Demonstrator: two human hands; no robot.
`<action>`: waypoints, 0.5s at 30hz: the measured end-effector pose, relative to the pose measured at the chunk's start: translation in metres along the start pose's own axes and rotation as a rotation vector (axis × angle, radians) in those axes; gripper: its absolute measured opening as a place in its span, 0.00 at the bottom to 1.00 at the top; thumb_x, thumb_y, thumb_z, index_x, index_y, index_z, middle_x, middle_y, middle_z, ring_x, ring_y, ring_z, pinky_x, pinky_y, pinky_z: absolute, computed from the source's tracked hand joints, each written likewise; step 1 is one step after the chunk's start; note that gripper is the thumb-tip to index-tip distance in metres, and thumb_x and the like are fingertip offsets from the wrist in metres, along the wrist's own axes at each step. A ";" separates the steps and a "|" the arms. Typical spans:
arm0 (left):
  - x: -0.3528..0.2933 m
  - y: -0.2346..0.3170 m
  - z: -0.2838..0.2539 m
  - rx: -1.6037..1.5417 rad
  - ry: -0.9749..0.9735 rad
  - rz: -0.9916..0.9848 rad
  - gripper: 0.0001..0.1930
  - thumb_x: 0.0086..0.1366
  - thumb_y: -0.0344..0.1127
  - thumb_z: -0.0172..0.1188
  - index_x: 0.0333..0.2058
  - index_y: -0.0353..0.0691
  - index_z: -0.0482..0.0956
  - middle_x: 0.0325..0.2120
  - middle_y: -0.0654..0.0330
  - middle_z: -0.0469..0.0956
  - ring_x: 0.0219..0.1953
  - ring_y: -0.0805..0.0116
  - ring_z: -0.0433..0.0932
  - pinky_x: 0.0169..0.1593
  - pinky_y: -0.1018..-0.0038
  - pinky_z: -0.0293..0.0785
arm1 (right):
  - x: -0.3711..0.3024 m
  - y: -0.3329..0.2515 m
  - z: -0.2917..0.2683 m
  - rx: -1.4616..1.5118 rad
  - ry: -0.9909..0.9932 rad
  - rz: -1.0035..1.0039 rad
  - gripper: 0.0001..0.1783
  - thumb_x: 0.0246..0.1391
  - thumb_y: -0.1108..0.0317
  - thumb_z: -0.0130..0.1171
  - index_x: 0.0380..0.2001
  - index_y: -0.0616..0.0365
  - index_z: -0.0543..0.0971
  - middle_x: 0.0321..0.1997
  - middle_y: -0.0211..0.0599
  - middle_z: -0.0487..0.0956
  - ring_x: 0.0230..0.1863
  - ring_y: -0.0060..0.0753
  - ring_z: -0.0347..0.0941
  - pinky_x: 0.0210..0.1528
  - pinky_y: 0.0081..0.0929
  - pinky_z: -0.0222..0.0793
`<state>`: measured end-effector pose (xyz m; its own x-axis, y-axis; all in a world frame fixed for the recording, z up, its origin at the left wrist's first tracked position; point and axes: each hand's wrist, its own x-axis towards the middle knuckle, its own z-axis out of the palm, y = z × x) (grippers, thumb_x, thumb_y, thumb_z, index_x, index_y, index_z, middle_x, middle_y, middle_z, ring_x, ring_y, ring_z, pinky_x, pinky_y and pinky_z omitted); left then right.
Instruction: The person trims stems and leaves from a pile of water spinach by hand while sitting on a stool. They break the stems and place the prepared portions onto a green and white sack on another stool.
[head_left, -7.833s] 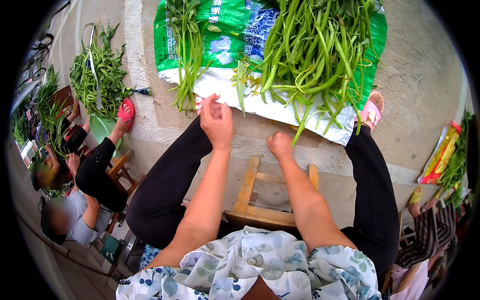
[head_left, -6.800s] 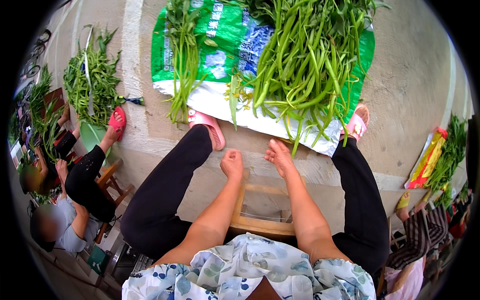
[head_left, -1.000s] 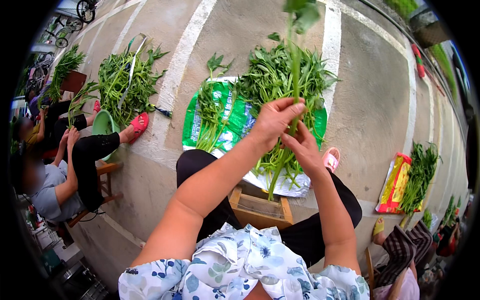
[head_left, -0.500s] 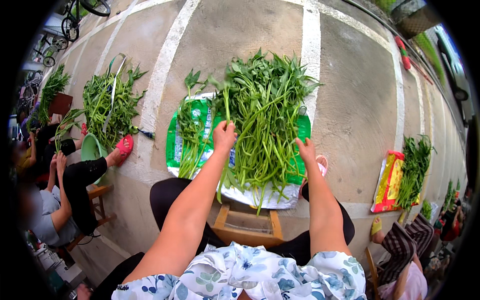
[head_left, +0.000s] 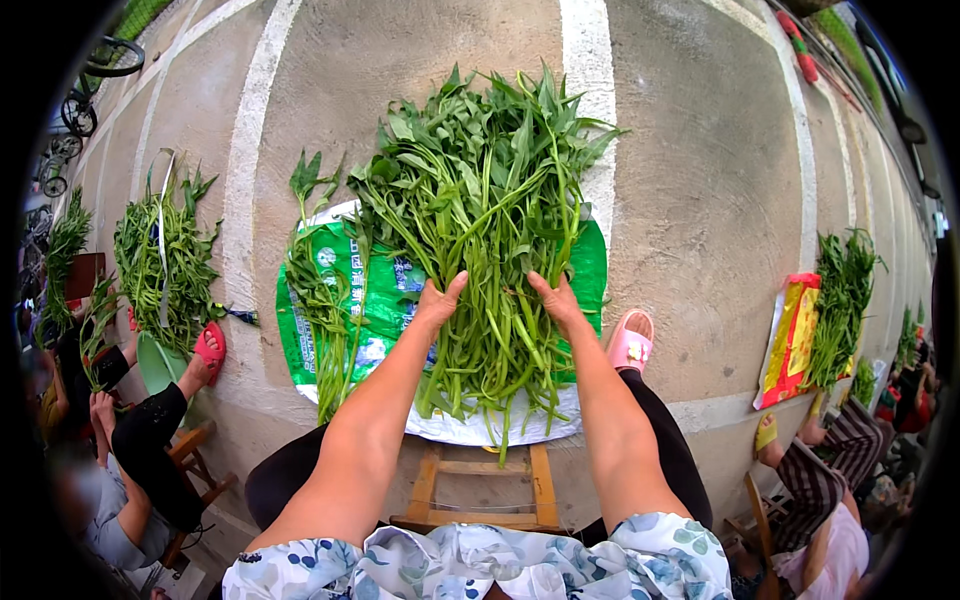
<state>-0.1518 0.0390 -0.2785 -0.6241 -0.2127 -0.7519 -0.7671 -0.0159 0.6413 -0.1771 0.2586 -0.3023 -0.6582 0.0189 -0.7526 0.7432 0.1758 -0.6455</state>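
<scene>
One greens pile (head_left: 490, 230) between two hands (head_left: 436, 304), one smaller pile (head_left: 328, 325) beside

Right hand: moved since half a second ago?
Yes: the right hand has moved left, away from the right edge of the green sheet, in against the heaped greens.

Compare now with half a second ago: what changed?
The right hand moved inward against the heap of greens, closer to the left hand, which earlier held a stalk and now touches the heap's left side. The smaller bunch still lies on the green sack, at left.
</scene>
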 end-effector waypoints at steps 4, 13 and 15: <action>0.005 -0.007 0.012 -0.121 -0.091 0.050 0.34 0.50 0.54 0.60 0.49 0.35 0.64 0.43 0.56 0.70 0.44 0.68 0.69 0.48 0.74 0.63 | -0.012 -0.015 0.027 0.148 -0.140 -0.066 0.39 0.40 0.50 0.63 0.52 0.60 0.62 0.52 0.37 0.67 0.50 0.31 0.64 0.51 0.27 0.58; -0.047 0.017 0.043 -0.381 -0.031 0.337 0.28 0.49 0.47 0.63 0.44 0.35 0.68 0.38 0.56 0.74 0.39 0.69 0.72 0.44 0.75 0.66 | -0.075 -0.056 0.006 0.235 -0.003 -0.249 0.31 0.37 0.62 0.66 0.45 0.63 0.68 0.42 0.35 0.73 0.40 0.27 0.69 0.44 0.24 0.64; -0.057 0.019 0.053 -0.285 -0.019 0.365 0.29 0.47 0.48 0.64 0.43 0.35 0.68 0.37 0.55 0.74 0.39 0.68 0.72 0.44 0.74 0.67 | -0.085 -0.055 -0.011 0.221 0.031 -0.243 0.30 0.37 0.62 0.66 0.44 0.63 0.69 0.41 0.34 0.73 0.39 0.27 0.69 0.44 0.23 0.64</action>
<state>-0.1385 0.1022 -0.2314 -0.8507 -0.2359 -0.4696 -0.4268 -0.2115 0.8793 -0.1636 0.2581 -0.2012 -0.8203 0.0327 -0.5710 0.5698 -0.0392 -0.8209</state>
